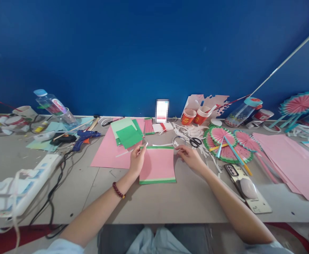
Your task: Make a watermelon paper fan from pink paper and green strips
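Observation:
A pink paper sheet [156, 165] with green strips along its top and bottom edges lies flat in front of me. My left hand [137, 160] is closed at its upper left corner, thumb over the edge, and a small white tip shows by the thumb. Just off the upper right corner, my right hand [190, 157] has half-bent fingers with a gap between them; nothing clear shows in it. A thin white strip [162, 144] lies just beyond the sheet's top edge. Green paper sheets [129, 135] rest on a larger pink sheet [108, 155] to the left.
Right of my hands are black scissors [196, 142], white paper strips [203, 150], watermelon-patterned paper fans [223, 137] and a phone [235, 173]. Paper cups [188, 117] stand behind. On the left are a blue glue gun [84, 139], its cable and a power strip [41, 180].

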Tool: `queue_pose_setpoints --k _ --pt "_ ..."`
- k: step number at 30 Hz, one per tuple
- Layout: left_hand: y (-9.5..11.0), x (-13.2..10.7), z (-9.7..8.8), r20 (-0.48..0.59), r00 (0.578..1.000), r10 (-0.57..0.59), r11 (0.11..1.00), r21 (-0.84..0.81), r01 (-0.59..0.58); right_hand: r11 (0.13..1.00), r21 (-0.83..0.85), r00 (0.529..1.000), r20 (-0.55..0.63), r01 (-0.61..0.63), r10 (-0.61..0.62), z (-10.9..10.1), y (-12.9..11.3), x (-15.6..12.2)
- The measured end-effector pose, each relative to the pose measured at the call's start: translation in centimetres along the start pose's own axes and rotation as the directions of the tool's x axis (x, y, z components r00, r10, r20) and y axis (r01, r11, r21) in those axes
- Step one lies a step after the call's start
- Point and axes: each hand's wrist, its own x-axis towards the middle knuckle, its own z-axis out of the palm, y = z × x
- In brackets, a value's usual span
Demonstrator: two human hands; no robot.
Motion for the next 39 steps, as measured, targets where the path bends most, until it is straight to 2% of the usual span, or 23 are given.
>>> queue_pose_setpoints --k 2,4,8,10,12,14,16,19,23,26,29,31,33,35,37,39 --pt "0.0 0.0 0.0 0.003 1.0 0.02 1.0 -0.004 -0.02 0.991 -0.133 0.989 -0.14 0.026 -0.045 -0.2 0.4 0.3" --pt "0.0 -0.2 0.1 0.048 0.998 0.033 0.999 -0.016 -0.033 0.956 -0.275 0.959 -0.226 0.107 -0.172 -0.2 0.3 0.3" --pt "-0.2 -1.0 0.5 0.175 0.985 -0.01 0.999 -0.049 0.019 0.862 -0.446 0.845 -0.339 0.242 -0.413 0.4 -1.3 -0.6" --pt "-0.2 -1.4 0.7 0.232 0.972 -0.032 0.995 -0.085 0.053 0.78 -0.522 0.81 -0.253 0.345 -0.529 1.1 -2.4 -1.4" --pt "-0.1 -1.7 1.0 0.263 0.964 -0.031 0.989 -0.129 0.067 0.662 -0.567 0.778 -0.059 0.49 -0.626 1.8 -3.4 -2.1" --pt "0.0 -1.9 1.1 0.262 0.964 -0.037 0.986 -0.147 0.077 0.574 -0.586 0.755 0.104 0.573 -0.647 2.5 -4.1 -2.5" --pt "0.0 -1.9 1.2 0.244 0.968 -0.058 0.986 -0.139 0.094 0.526 -0.604 0.742 0.171 0.599 -0.648 3.0 -4.4 -2.7" --pt "-0.1 -1.8 1.2 0.237 0.968 -0.082 0.983 -0.14 0.118 0.503 -0.631 0.742 0.181 0.591 -0.645 3.3 -4.4 -2.6" --pt "-0.5 -1.7 1.1 0.263 0.96 -0.095 0.978 -0.155 0.139 0.512 -0.623 0.746 0.184 0.592 -0.64 3.2 -4.2 -2.5" --pt "-0.6 -1.7 1.1 0.276 0.958 -0.081 0.978 -0.163 0.129 0.527 -0.575 0.721 0.167 0.626 -0.673 3.0 -4.1 -2.5" --pt "-0.7 -1.7 1.2 0.283 0.952 -0.116 0.964 -0.2 0.177 0.594 -0.516 0.713 0.048 0.617 -0.7 2.9 -3.8 -2.6" --pt "-0.6 -1.8 1.1 0.313 0.938 -0.147 0.938 -0.258 0.233 0.682 -0.478 0.737 -0.1 0.554 -0.668 2.8 -3.5 -2.5" --pt "-0.4 -1.8 1.0 0.317 0.936 -0.154 0.92 -0.3 0.253 0.786 -0.415 0.766 -0.264 0.458 -0.586 2.6 -3.2 -2.2" --pt "-0.2 -1.7 0.9 0.274 0.95 -0.148 0.929 -0.291 0.229 0.876 -0.308 0.796 -0.38 0.371 -0.471 2.4 -2.9 -1.9" --pt "-0.1 -1.6 0.8 0.214 0.967 -0.139 0.948 -0.253 0.192 0.945 -0.148 0.849 -0.414 0.293 -0.328 2.2 -2.6 -1.6" --pt "-0.1 -1.5 0.6 0.17 0.977 -0.127 0.963 -0.214 0.162 0.977 0.047 0.912 -0.37 0.21 -0.178 2.2 -2.3 -1.2"
